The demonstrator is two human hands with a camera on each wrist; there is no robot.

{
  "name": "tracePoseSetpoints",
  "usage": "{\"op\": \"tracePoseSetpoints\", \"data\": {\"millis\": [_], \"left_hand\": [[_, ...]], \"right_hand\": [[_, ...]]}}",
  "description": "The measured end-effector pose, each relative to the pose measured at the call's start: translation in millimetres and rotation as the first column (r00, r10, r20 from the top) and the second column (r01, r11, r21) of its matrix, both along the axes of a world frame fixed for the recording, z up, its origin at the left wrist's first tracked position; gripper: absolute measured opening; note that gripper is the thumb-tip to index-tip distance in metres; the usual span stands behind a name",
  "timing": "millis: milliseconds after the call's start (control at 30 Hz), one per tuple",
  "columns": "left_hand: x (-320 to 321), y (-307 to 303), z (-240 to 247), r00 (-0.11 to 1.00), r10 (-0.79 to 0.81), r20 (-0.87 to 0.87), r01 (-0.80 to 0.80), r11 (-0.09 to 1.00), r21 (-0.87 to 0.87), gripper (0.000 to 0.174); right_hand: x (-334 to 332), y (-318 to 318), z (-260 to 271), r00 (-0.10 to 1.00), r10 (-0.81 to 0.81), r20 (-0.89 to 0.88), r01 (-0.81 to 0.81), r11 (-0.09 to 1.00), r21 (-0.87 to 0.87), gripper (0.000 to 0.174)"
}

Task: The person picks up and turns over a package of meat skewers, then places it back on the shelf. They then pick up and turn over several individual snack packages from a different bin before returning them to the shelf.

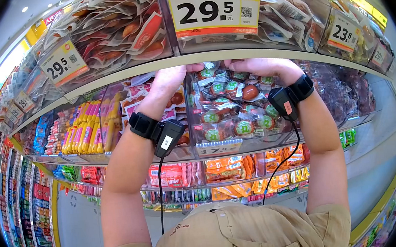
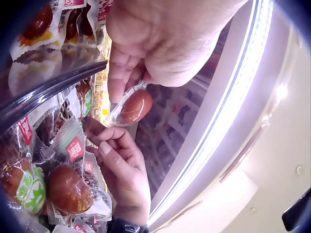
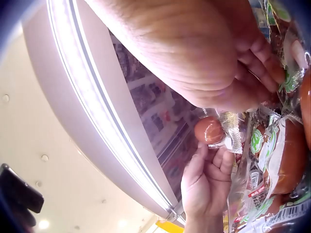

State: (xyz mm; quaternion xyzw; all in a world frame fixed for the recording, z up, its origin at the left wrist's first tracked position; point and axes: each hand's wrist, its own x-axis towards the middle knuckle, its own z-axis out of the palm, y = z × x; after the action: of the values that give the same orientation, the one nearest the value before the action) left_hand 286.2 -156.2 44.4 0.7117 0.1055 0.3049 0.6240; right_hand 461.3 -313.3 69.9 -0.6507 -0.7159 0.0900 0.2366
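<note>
Both hands reach up into a clear bin (image 1: pixel 256 139) full of sealed packets of brown eggs (image 1: pixel 228 116). My left hand (image 1: pixel 174 78) (image 2: pixel 160 43) pinches one clear packet holding a brown egg (image 2: pixel 136 106) (image 3: pixel 210 130) just above the pile. Close beside it, my right hand (image 1: pixel 259 67) (image 3: pixel 214 53) has its fingers (image 3: pixel 265 58) curled on a green-labelled packet (image 3: pixel 290 80) in the pile. In the left wrist view that hand (image 2: pixel 121 165) sits just below the held egg, among red-labelled packets (image 2: pixel 73 150).
A shelf with a lit strip (image 2: pixel 233 97) (image 3: pixel 92 97) hangs right over the hands, carrying bins and a 29.5 price card (image 1: pixel 211 10). Yellow sausage packs (image 1: pixel 84 129) fill the bin to the left, dark snacks (image 1: pixel 342 90) the one to the right. Orange packets (image 1: pixel 226 168) lie on the shelf below.
</note>
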Motion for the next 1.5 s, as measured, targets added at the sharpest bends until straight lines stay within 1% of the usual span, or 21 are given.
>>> {"op": "tracePoseSetpoints", "data": {"millis": [67,133,167,233,333,400,433,533,633,667,767,833,900,1000,1033,1100,1233,1300,1400,1433,1500], "left_hand": [[0.1,0.3,0.1,1.0,-0.02,-0.003,0.02,1.0,-0.003,0.032],[0.1,1.7,-1.1,0.999,-0.04,-0.013,0.04,0.999,-0.002,0.032],[-0.1,0.7,-1.1,0.998,-0.056,0.008,0.056,0.998,-0.018,0.032],[-1.2,-3.9,0.5,0.995,-0.088,0.053,0.091,0.995,-0.05,0.032],[-3.9,-11.6,6.0,0.976,-0.18,0.123,0.19,0.979,-0.075,0.031],[-4.9,-9.3,5.1,0.975,-0.21,0.066,0.214,0.976,-0.051,0.031],[-4.7,-8.1,4.1,0.974,-0.225,0.037,0.226,0.973,-0.04,0.03],[0.5,-2.5,-5.6,0.987,-0.137,0.084,0.136,0.991,0.011,0.028],[2.2,10.9,-12.7,0.985,-0.155,0.07,0.156,0.988,-0.017,0.028],[2.7,11.4,-15.5,0.983,-0.156,0.094,0.158,0.987,-0.02,0.029],[-0.4,2.6,-12.5,0.983,-0.127,0.133,0.131,0.991,-0.024,0.029],[-0.6,1.8,-11.2,0.991,-0.064,0.116,0.067,0.998,-0.018,0.029],[-3.0,-3.1,-3.9,0.992,-0.072,0.108,0.083,0.992,-0.095,0.029],[-3.4,1.1,0.7,0.987,-0.139,0.075,0.149,0.978,-0.147,0.03],[-3.3,2.3,1.9,0.984,-0.17,0.061,0.177,0.972,-0.154,0.03],[-5.0,-7.3,4.6,0.984,-0.175,0.042,0.178,0.982,-0.061,0.032],[-9.0,-10.4,8.3,0.974,-0.186,-0.126,0.196,0.977,0.079,0.036],[-13.1,-15.5,14.1,0.968,-0.203,-0.148,0.221,0.968,0.118,0.037],[-11.8,-10.2,12.6,0.938,-0.227,-0.264,0.285,0.936,0.207,0.036],[-10.6,-7.3,11.4,0.92,-0.231,-0.317,0.313,0.919,0.239,0.036],[-10.1,-5.9,9.6,0.925,-0.219,-0.31,0.302,0.92,0.251,0.033]], "right_hand": [[4.6,1.5,-0.8,0.991,-0.013,0.131,0.009,0.999,0.031,0.023],[4.7,-1.4,-0.6,0.989,-0.023,0.144,0.018,0.999,0.031,0.024],[5.0,-2.6,-0.4,0.995,-0.03,0.096,0.029,0.999,0.017,0.025],[5.3,-4.9,0.3,0.991,-0.056,-0.124,0.051,0.998,-0.047,0.026],[6.6,-2.6,-2.2,0.844,-0.131,-0.52,0.042,0.983,-0.18,0.028],[6.1,-0.8,-2.3,0.787,-0.161,-0.596,0.02,0.972,-0.236,0.029],[5.4,0.0,-2.2,0.789,-0.159,-0.594,0.009,0.969,-0.247,0.029],[-1.5,-3.0,2.7,0.849,-0.154,-0.506,-0.007,0.954,-0.301,0.035],[-21.9,-8.6,5.7,0.912,-0.14,-0.386,0.059,0.975,-0.214,0.04],[-22.4,-7.3,6.5,0.925,-0.094,-0.369,0.022,0.98,-0.197,0.036],[-26.1,-4.8,10.5,0.92,-0.05,-0.39,-0.037,0.977,-0.212,0.032],[-17.9,-2.1,4.1,0.902,-0.122,-0.413,0.006,0.963,-0.27,0.032],[-12.5,-2.2,2.2,0.866,-0.135,-0.481,-0.006,0.96,-0.279,0.034],[-21.3,-15.1,14.0,0.847,-0.263,-0.462,0.124,0.943,-0.309,0.034],[-15.4,-12.9,11.5,0.851,-0.227,-0.473,0.088,0.95,-0.299,0.034],[0.2,-4.4,2.4,0.855,-0.154,-0.495,0.014,0.961,-0.275,0.035],[3.4,0.7,-4.3,0.871,-0.075,-0.485,-0.002,0.988,-0.156,0.035],[0.2,3.0,-3.7,0.879,-0.04,-0.475,-0.007,0.995,-0.096,0.035],[-6.0,3.4,-1.9,0.826,-0.06,-0.561,0.038,0.998,-0.05,0.028],[-7.0,3.8,-1.7,0.834,-0.02,-0.551,0.02,1.0,-0.006,0.028],[-8.1,4.4,-2.4,0.847,0.055,-0.529,-0.017,0.997,0.077,0.028]]}}
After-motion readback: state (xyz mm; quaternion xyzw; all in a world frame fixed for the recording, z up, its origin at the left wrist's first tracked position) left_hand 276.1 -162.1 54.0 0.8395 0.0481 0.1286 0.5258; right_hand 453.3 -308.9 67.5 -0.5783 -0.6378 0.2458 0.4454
